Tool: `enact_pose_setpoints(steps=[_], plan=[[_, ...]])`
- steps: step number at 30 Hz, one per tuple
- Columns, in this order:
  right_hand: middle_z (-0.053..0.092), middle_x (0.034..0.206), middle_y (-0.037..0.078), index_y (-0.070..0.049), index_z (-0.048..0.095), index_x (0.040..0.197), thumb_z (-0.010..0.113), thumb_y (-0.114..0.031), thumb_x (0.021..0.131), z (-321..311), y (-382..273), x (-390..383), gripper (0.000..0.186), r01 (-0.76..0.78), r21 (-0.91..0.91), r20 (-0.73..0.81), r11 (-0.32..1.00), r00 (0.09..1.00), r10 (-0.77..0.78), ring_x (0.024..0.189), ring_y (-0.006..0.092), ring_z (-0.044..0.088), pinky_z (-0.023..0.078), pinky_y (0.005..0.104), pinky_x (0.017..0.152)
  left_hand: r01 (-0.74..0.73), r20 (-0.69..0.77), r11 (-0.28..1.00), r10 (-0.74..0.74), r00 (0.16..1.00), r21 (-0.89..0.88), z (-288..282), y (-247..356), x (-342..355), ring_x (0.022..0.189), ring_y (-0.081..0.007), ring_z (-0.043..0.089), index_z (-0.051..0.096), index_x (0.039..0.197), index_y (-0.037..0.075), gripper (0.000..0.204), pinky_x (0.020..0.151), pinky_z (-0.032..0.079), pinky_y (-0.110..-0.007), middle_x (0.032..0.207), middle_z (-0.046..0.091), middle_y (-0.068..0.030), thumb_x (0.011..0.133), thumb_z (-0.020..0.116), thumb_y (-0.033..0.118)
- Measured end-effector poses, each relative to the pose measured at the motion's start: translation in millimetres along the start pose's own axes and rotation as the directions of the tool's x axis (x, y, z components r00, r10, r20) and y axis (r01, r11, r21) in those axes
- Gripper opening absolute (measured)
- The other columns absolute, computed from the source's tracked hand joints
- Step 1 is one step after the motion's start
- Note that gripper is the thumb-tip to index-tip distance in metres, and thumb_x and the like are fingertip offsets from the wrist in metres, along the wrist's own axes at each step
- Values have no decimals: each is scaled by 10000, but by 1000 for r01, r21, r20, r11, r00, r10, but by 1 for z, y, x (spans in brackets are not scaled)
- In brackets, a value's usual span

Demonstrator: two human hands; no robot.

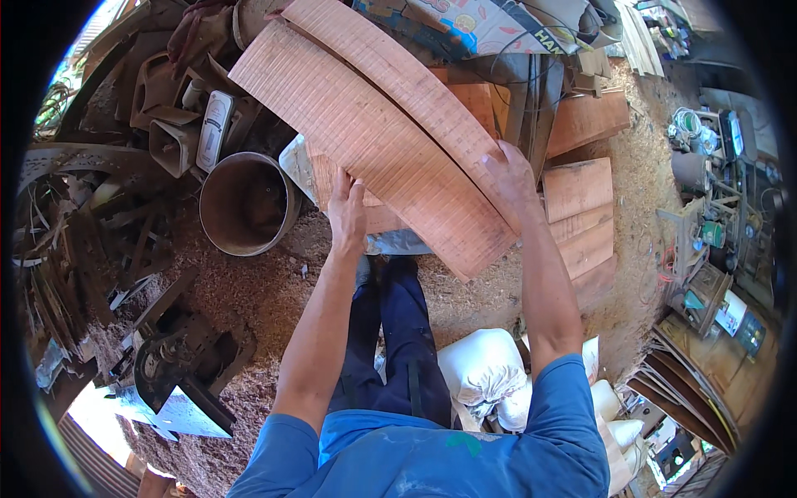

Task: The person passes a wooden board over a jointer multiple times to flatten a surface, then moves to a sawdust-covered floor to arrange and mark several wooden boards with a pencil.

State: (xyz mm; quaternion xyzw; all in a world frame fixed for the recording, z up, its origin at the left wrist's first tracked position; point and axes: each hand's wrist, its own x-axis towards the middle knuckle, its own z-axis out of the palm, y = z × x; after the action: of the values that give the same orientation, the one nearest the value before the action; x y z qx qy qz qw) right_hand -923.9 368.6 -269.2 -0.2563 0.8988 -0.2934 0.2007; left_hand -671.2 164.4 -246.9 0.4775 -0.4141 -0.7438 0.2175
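Two rough-sawn reddish wooden boards lie side by side in my hands, with a dark slit between them. The wide board (357,137) is the nearer one, and the narrow board (398,75) runs along its far edge. My left hand (347,214) is closed on the near edge of the wide board, its thumb on top. On the narrow board's outer edge, close to the right end, my right hand (510,178) is closed, with its underside fingers hidden. Beneath the boards, more wood (382,220) shows on a pale support.
A round metal bucket (207,203) stands left of the boards, by plastic containers (170,145). Cut planks (581,191) lie to the right on sawdust. White sacks (481,365) sit by my legs. Scrap (83,241) is heaped at the left; a cluttered bench (706,224) stands far right.
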Motion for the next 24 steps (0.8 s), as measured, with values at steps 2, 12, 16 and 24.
enact_pose_setpoints(steps=[2,12,16,24], plan=[[648,1241,232,53,643,1238,719,-378,904,4,-24,6,550,-34,-83,15,996,999,35,1127,332,639,488,395,975,-45,18,999,44,999,31,-4,4,1,1411,-257,443,352,1535,-38,599,1170,306,-346,1517,477,-180,965,496,74],[744,946,188,-8,738,1054,657,-405,939,-65,-81,-2,421,-128,-180,-71,975,991,117,896,340,703,527,412,832,-466,269,604,391,880,647,18,90,21,1258,-408,577,521,1392,-73,500,1078,449,-446,1354,577,-299,981,589,205],[724,832,160,0,743,996,657,-391,943,-100,-102,-20,404,-90,-153,-73,984,994,79,775,274,680,514,387,745,-293,275,851,184,944,436,40,108,15,1211,-329,626,538,1367,-97,491,1023,500,-391,1333,606,-287,1006,581,233],[617,706,8,47,719,917,654,-318,969,-131,-109,-46,375,-197,66,122,978,974,188,681,80,514,426,295,619,71,417,997,-46,908,-43,76,106,-38,1230,-263,595,323,1526,-73,583,1021,492,-380,1394,557,-200,1053,511,211]])
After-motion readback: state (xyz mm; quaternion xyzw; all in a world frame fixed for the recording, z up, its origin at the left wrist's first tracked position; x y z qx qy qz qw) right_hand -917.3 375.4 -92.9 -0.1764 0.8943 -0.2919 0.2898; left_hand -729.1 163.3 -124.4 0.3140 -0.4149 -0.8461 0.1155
